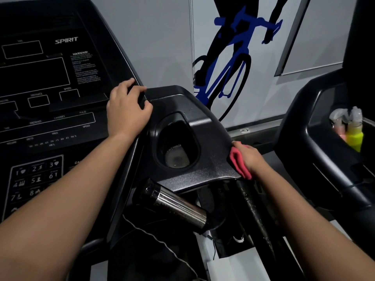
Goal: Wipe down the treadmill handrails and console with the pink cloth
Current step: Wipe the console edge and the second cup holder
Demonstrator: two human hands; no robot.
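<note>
Black plastic forms the treadmill console (60,82), and its right wing with the cup holder (176,147) spreads out toward the right hand (250,157). Under that wing's outer edge, the right handrail (249,203) runs lengthwise back toward the person, directly below this hand, so the right arm is nearer. The pink cloth (239,165) is bunched against the wing's edge, with the right fingers (240,146) curled round it. The left hand (127,108) rests on the console rim, loosely bent and holding nothing.
</note>
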